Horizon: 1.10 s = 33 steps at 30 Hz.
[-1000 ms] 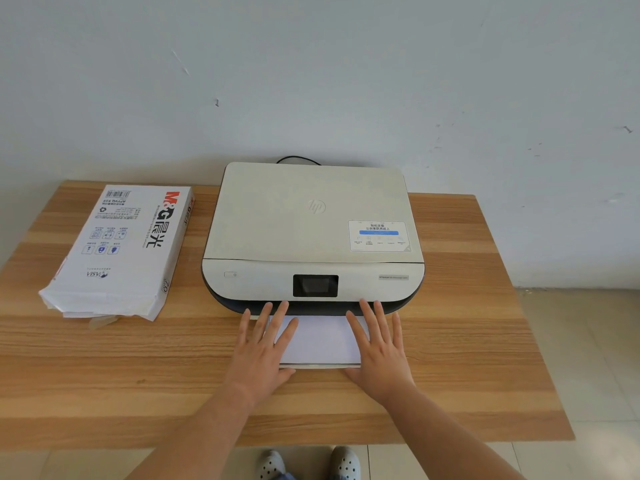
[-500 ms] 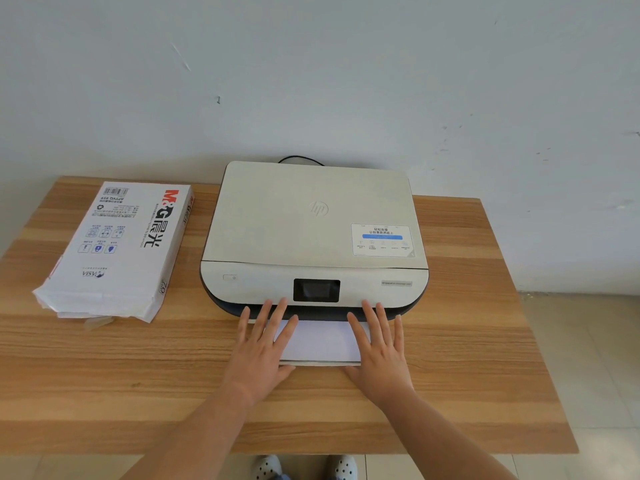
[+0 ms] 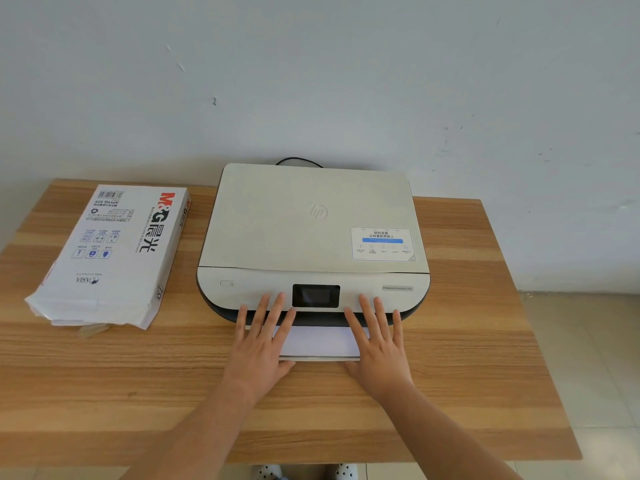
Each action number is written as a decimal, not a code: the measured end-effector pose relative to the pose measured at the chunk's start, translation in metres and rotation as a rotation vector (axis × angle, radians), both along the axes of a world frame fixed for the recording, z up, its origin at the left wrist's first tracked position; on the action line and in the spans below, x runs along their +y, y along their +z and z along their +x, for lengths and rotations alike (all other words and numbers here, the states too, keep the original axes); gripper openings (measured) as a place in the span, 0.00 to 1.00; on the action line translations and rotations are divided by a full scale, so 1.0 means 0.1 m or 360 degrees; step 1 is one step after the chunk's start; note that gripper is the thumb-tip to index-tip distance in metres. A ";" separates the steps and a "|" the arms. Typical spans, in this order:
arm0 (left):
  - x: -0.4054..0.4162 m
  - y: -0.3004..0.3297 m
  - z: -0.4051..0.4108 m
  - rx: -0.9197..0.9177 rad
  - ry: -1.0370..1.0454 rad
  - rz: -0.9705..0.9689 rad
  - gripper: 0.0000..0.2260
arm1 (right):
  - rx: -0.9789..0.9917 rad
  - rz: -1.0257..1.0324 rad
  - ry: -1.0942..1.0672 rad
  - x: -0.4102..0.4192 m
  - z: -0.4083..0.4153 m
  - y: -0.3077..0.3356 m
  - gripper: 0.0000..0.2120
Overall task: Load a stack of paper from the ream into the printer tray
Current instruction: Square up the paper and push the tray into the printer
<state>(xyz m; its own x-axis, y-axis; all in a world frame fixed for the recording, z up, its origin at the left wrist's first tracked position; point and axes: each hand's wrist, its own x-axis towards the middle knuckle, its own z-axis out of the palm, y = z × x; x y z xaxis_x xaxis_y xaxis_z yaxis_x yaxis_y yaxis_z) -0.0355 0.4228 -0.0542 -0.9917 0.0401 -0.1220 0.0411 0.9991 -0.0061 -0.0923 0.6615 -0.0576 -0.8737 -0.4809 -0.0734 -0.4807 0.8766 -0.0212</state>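
A white printer (image 3: 311,230) with a small dark screen stands at the middle back of the wooden table (image 3: 138,375). A stack of white paper (image 3: 318,341) lies in its tray and sticks out from under the front edge. My left hand (image 3: 263,341) lies flat, fingers straight, on the left side of the stack. My right hand (image 3: 377,341) lies flat the same way on the right side. The fingertips of both hands reach the printer's front panel. The opened white paper ream (image 3: 107,254) lies to the printer's left.
A black cable (image 3: 299,161) runs from the printer's back toward the wall. The table's right edge borders a tiled floor (image 3: 588,358). My shoes (image 3: 304,472) show below the front edge.
Both hands and the paper stack have slid a little further toward the printer, so less paper sticks out. The ream has not moved.
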 end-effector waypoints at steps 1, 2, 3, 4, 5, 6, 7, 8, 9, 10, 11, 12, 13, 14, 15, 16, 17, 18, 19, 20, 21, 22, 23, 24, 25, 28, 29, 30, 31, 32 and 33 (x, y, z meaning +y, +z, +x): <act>0.00 0.00 -0.01 -0.0005 0.0015 -0.0001 0.49 | -0.0003 -0.0002 -0.0002 0.00 -0.01 0.00 0.52; 0.00 0.00 -0.02 -0.0009 0.0025 0.0000 0.50 | -0.0008 -0.0003 -0.0006 -0.01 -0.02 0.01 0.52; 0.00 0.00 -0.03 -0.0012 0.0031 0.0003 0.50 | -0.0013 0.0001 -0.0011 -0.01 -0.03 0.01 0.52; 0.00 0.00 -0.05 -0.0013 0.0033 0.0008 0.50 | -0.0018 0.0007 -0.0015 -0.02 -0.04 0.01 0.52; -0.01 0.01 -0.06 -0.0013 0.0036 0.0011 0.50 | -0.0019 0.0012 -0.0017 -0.02 -0.05 0.01 0.53; -0.01 0.01 -0.07 -0.0013 0.0039 0.0009 0.51 | -0.0019 0.0013 -0.0021 -0.02 -0.06 0.01 0.53; -0.01 0.01 -0.08 -0.0013 0.0042 0.0003 0.51 | -0.0021 0.0010 -0.0026 -0.03 -0.07 0.01 0.53; -0.01 0.02 -0.08 -0.0011 0.0045 -0.0003 0.51 | -0.0023 0.0006 -0.0031 -0.03 -0.08 0.01 0.53; -0.01 0.02 -0.09 -0.0011 0.0047 -0.0008 0.51 | -0.0025 0.0004 -0.0035 -0.03 -0.09 0.02 0.53; -0.02 0.02 -0.10 -0.0012 0.0045 -0.0013 0.51 | -0.0026 0.0001 -0.0037 -0.03 -0.10 0.02 0.53; -0.02 0.03 -0.11 -0.0011 0.0041 -0.0018 0.51 | -0.0030 -0.0001 -0.0039 -0.03 -0.10 0.02 0.53; -0.02 0.03 -0.12 -0.0010 0.0037 -0.0019 0.51 | -0.0033 -0.0005 -0.0040 -0.03 -0.11 0.02 0.53; -0.02 0.03 -0.13 -0.0009 0.0033 -0.0020 0.51 | -0.0034 -0.0008 -0.0041 -0.04 -0.12 0.02 0.52; -0.02 0.03 -0.14 -0.0010 0.0030 -0.0021 0.51 | -0.0033 -0.0012 -0.0038 -0.04 -0.13 0.02 0.52; -0.03 0.04 -0.15 -0.0011 0.0026 -0.0022 0.51 | -0.0031 -0.0018 -0.0033 -0.04 -0.13 0.02 0.52; -0.03 0.03 -0.15 -0.0011 0.0022 -0.0024 0.51 | -0.0031 -0.0028 -0.0025 -0.04 -0.14 0.01 0.51; -0.04 0.03 -0.16 -0.0012 0.0019 -0.0028 0.51 | -0.0031 -0.0038 -0.0018 -0.03 -0.14 0.01 0.51; -0.04 0.03 -0.16 -0.0010 0.0017 -0.0029 0.51 | -0.0033 -0.0044 -0.0013 -0.03 -0.14 0.01 0.51; -0.04 0.03 -0.17 -0.0009 0.0015 -0.0028 0.51 | -0.0033 -0.0042 -0.0011 -0.03 -0.15 0.01 0.51; -0.05 0.02 -0.17 -0.0007 0.0011 -0.0024 0.51 | -0.0033 -0.0038 -0.0010 -0.03 -0.15 0.01 0.51; -0.05 0.02 -0.17 -0.0009 0.0007 -0.0020 0.51 | -0.0033 -0.0034 -0.0008 -0.02 -0.15 0.00 0.51; -0.05 0.01 -0.18 -0.0012 0.0002 -0.0019 0.51 | -0.0032 -0.0032 -0.0007 -0.02 -0.15 0.00 0.50; -0.06 0.01 -0.18 -0.0014 -0.0005 -0.0023 0.51 | -0.0033 -0.0030 -0.0006 -0.02 -0.15 -0.01 0.50; -0.07 0.00 -0.18 -0.0013 -0.0012 -0.0028 0.51 | -0.0032 -0.0029 -0.0007 -0.02 -0.15 -0.01 0.50; -0.07 0.00 -0.18 -0.0013 -0.0017 -0.0032 0.51 | -0.0031 -0.0027 -0.0007 -0.02 -0.16 -0.01 0.49; -0.07 -0.01 -0.19 -0.0014 -0.0029 -0.0036 0.50 | -0.0025 -0.0019 0.0003 -0.02 -0.16 -0.03 0.49; -0.07 -0.02 -0.19 -0.0015 -0.0032 -0.0035 0.50 | -0.0022 -0.0017 0.0006 -0.02 -0.16 -0.03 0.49; -0.07 -0.02 -0.20 -0.0015 -0.0033 -0.0030 0.50 | -0.0020 -0.0021 0.0007 -0.02 -0.16 -0.03 0.49; -0.07 -0.03 -0.20 -0.0015 -0.0033 -0.0024 0.50 | -0.0017 -0.0026 0.0008 -0.02 -0.16 -0.04 0.49; -0.07 -0.03 -0.20 -0.0016 -0.0034 -0.0020 0.50 | -0.0013 -0.0030 0.0009 -0.02 -0.16 -0.04 0.49; -0.07 -0.04 -0.20 -0.0018 -0.0037 -0.0017 0.50 | -0.0007 -0.0032 0.0010 -0.02 -0.16 -0.04 0.49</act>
<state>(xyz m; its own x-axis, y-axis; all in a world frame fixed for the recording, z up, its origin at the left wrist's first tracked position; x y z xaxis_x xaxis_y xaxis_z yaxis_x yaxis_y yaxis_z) -0.0553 0.4155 -0.0577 -0.9891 0.0617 -0.1335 0.0645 0.9978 -0.0163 -0.1085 0.6597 -0.0619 -0.8703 -0.4878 -0.0678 -0.4861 0.8729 -0.0408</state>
